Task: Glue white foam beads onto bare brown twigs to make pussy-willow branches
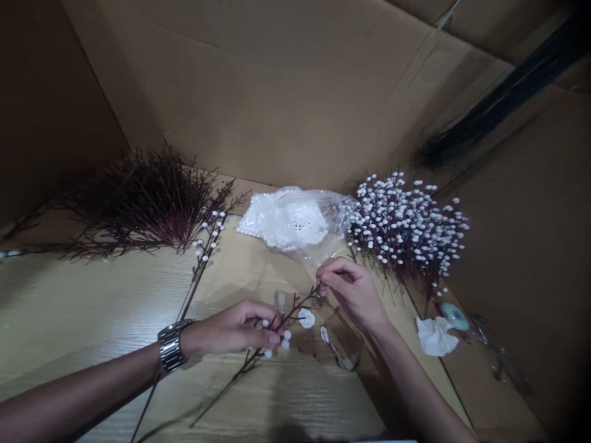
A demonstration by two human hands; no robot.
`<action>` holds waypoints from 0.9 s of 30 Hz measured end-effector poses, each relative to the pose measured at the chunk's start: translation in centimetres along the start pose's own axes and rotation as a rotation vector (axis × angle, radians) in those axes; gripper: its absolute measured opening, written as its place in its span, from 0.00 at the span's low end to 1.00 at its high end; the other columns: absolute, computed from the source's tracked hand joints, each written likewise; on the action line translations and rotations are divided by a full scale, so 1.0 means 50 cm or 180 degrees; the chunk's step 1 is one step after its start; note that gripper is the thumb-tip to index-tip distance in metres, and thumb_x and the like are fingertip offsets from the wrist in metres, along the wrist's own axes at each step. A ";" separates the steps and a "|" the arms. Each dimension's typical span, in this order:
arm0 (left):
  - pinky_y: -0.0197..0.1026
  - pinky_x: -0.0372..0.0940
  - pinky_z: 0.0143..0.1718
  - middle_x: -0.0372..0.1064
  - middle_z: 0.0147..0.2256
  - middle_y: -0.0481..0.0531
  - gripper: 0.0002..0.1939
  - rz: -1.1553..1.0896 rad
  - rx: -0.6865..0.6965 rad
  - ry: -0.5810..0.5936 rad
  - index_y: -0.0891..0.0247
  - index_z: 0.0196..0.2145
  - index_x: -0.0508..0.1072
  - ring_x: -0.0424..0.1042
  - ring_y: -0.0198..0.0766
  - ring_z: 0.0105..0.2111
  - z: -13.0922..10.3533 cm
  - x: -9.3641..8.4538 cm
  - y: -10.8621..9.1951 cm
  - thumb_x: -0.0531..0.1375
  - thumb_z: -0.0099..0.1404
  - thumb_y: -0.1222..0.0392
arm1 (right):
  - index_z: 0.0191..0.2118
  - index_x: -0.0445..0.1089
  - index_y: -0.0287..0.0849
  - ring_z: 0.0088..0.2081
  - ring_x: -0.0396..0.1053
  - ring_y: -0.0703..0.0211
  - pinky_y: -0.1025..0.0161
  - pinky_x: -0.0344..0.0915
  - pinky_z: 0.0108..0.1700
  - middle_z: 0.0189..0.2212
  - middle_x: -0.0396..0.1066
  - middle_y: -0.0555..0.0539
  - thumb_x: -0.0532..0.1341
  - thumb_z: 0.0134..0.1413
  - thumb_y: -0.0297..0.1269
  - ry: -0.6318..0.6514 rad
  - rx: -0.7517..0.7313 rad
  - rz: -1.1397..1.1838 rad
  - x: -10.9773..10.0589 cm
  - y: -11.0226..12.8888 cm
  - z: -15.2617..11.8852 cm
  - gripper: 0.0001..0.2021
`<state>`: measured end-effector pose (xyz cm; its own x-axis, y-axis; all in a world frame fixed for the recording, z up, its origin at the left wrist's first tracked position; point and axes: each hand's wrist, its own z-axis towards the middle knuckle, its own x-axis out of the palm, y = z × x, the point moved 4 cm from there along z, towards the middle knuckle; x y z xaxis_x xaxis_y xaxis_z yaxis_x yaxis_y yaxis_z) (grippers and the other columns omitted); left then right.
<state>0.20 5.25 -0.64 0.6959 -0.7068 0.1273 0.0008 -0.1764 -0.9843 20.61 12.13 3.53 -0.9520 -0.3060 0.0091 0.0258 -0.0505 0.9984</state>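
The table (92,307) is pale wood with a fine grain and a dull sheen. Behind it, the walls (300,92) are matt brown cardboard, creased in places. On the table's far edge, the bag (295,215) is thin clear plastic, glossy and crinkled, full of matt white foam-like beads. The watch (172,346) on the left wrist is shiny metal. At the table's right edge, the tissue (434,336) is soft, crumpled white paper. The twig (286,320) over the table looks thin, dark and matt, with matt white beads.
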 end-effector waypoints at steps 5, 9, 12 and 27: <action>0.45 0.63 0.47 0.74 0.42 0.57 0.20 -0.0597 0.0308 -0.0364 0.64 0.43 0.77 0.70 0.45 0.43 0.007 -0.014 0.018 0.52 0.73 0.48 | 0.26 0.76 0.44 0.24 0.69 0.64 0.66 0.65 0.28 0.22 0.74 0.52 0.71 0.48 0.37 -0.0291 -0.0446 -0.0827 0.000 0.078 0.001 0.06; 0.45 0.63 0.47 0.72 0.43 0.58 0.22 -0.0726 0.0235 -0.0678 0.64 0.46 0.76 0.70 0.45 0.44 0.008 -0.013 0.026 0.50 0.74 0.46 | 0.27 0.76 0.43 0.23 0.68 0.64 0.66 0.64 0.26 0.21 0.74 0.52 0.70 0.49 0.37 -0.0304 -0.0459 -0.1256 0.015 0.114 0.004 0.06; 0.44 0.62 0.46 0.72 0.41 0.56 0.24 -0.0291 0.0306 -0.0748 0.64 0.44 0.76 0.69 0.43 0.41 0.000 -0.008 0.004 0.51 0.73 0.41 | 0.29 0.76 0.44 0.26 0.70 0.62 0.64 0.65 0.29 0.25 0.77 0.51 0.69 0.53 0.38 -0.0217 -0.0662 -0.1678 0.041 0.118 0.011 0.05; 0.38 0.60 0.36 0.70 0.30 0.48 0.12 0.0114 0.0039 -0.0925 0.65 0.32 0.75 0.68 0.38 0.33 0.003 -0.011 0.005 0.62 0.68 0.53 | 0.30 0.76 0.43 0.29 0.70 0.61 0.62 0.62 0.33 0.28 0.76 0.50 0.64 0.59 0.34 0.0140 -0.0838 -0.2586 0.099 0.083 0.047 0.07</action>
<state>-0.11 5.70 -0.99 0.8721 -0.4863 0.0537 -0.0200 -0.1451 -0.9892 15.29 12.63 7.83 -0.6932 -0.1157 -0.7114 -0.5843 -0.4878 0.6486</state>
